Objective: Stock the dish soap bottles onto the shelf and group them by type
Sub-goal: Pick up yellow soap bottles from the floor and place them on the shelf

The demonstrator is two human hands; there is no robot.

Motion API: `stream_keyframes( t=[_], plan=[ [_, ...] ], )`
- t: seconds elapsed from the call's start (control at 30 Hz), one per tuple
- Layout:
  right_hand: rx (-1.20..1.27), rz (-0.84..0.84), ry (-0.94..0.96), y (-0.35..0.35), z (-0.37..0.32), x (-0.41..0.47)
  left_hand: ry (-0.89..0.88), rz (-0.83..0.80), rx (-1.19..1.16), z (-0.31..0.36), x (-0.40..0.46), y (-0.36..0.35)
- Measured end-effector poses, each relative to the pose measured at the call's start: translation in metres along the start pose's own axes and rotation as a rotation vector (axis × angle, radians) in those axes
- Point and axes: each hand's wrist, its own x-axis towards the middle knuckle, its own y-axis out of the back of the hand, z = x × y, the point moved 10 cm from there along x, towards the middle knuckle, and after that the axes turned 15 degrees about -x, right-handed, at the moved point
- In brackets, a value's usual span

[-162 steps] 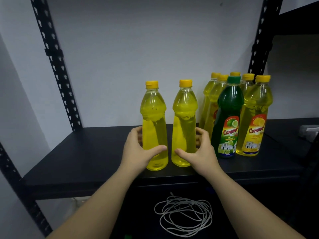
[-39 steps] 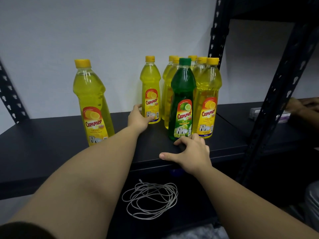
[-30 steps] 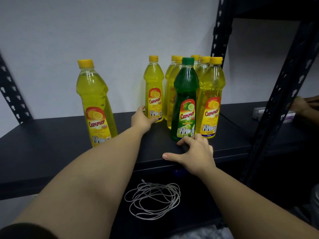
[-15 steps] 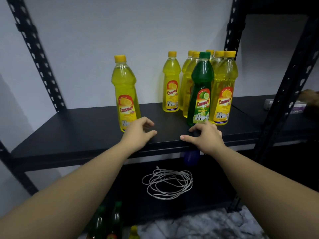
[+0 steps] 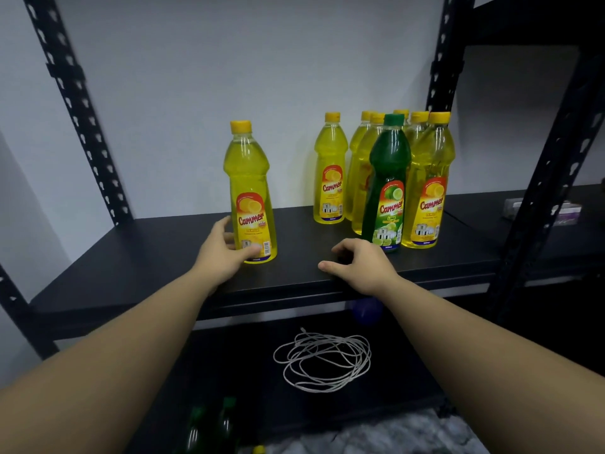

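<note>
A lone yellow lemon bottle point(image 5: 250, 198) stands left of centre on the black shelf point(image 5: 137, 257). My left hand point(image 5: 222, 253) wraps its base, thumb across the label front and fingers behind. Further right, another yellow bottle point(image 5: 330, 178) stands beside a tight cluster of several yellow bottles point(image 5: 429, 185). A green lime bottle point(image 5: 388, 191) stands at the front of that cluster. My right hand point(image 5: 360, 267) rests on the shelf's front edge just before the green bottle, fingers loosely curled, holding nothing.
Black perforated uprights rise at the left point(image 5: 75, 103) and the right point(image 5: 540, 191). A coiled white cable point(image 5: 322, 362) lies on the lower shelf. Green-capped bottles point(image 5: 196, 427) stand near the floor. A small box point(image 5: 540, 208) sits on the neighbouring shelf.
My left hand left the second yellow bottle, drew back to the shelf edge, then closed around the lone yellow bottle's base. My right hand stayed before the green bottle.
</note>
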Motion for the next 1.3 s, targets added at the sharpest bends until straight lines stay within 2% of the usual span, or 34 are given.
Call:
stream_keyframes(
  t=[0.3, 0.5, 0.73, 1.3],
  plan=[
    [0.092, 0.089, 0.015, 0.008, -0.004, 0.024, -0.061, -0.074, 0.02, 0.007, 0.012, -0.053],
    [-0.102, 0.079, 0.068, 0.008, 0.02, 0.014, -0.074, -0.168, 0.065, 0.004, 0.027, -0.101],
    [-0.158, 0.058, 0.154, 0.01, 0.037, 0.004, -0.086, -0.15, 0.111, 0.007, 0.049, -0.136],
    [-0.135, 0.063, 0.119, 0.01, 0.039, 0.005, -0.113, -0.105, 0.19, 0.014, 0.073, -0.176]
  ],
)
